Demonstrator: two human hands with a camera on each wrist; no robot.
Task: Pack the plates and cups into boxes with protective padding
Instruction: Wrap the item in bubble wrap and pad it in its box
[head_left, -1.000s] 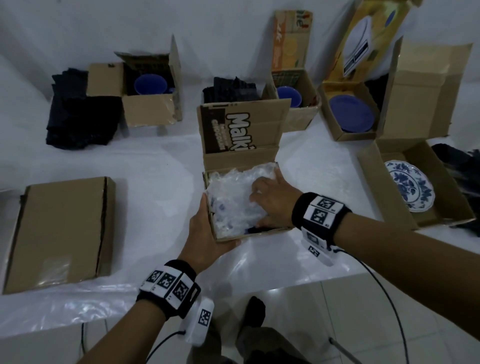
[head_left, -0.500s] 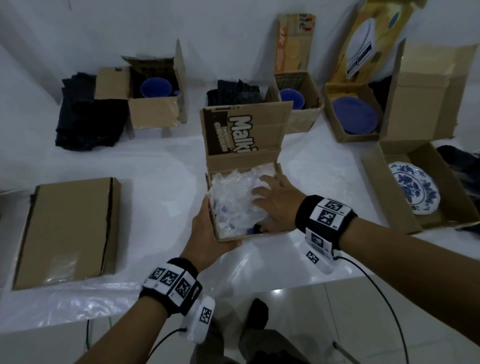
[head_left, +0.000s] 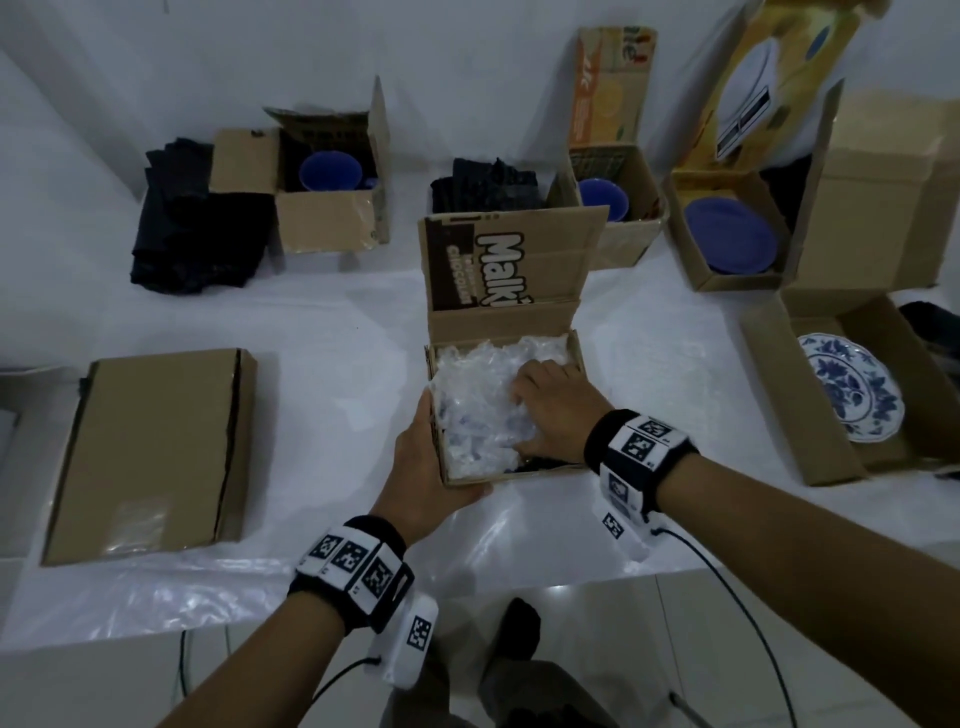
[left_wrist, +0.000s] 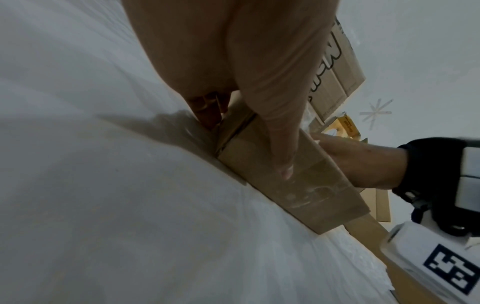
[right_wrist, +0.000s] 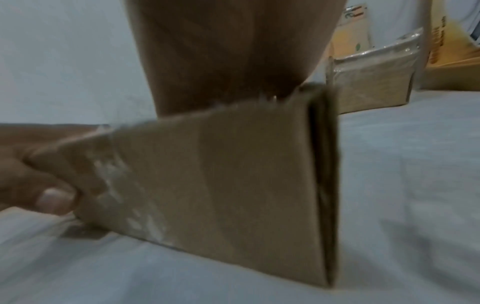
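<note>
Pressing bubble wrap (head_left: 478, 405) down w/ my right hand (head_left: 553, 410), fingers flat, gripping nothing; left hand (head_left: 423, 462) clasps box (head_left: 506, 325) corner. I'd push evenly, keep box steady; cup underneath not visible.

On the bench (head_left: 322, 332) — 6 cardboard boxes (head_left: 150, 452), 5 open; 2 plates (head_left: 852, 395); 2 blue cups (head_left: 331, 171); 2 dark cloth piles (head_left: 192, 239).

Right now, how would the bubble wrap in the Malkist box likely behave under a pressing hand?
The bubble wrap looks crumpled and puffy, so it would probably compress, then spring back. Likely very light. The right hand presses it while the left hand grips the box, suggesting the box could slide.
</note>
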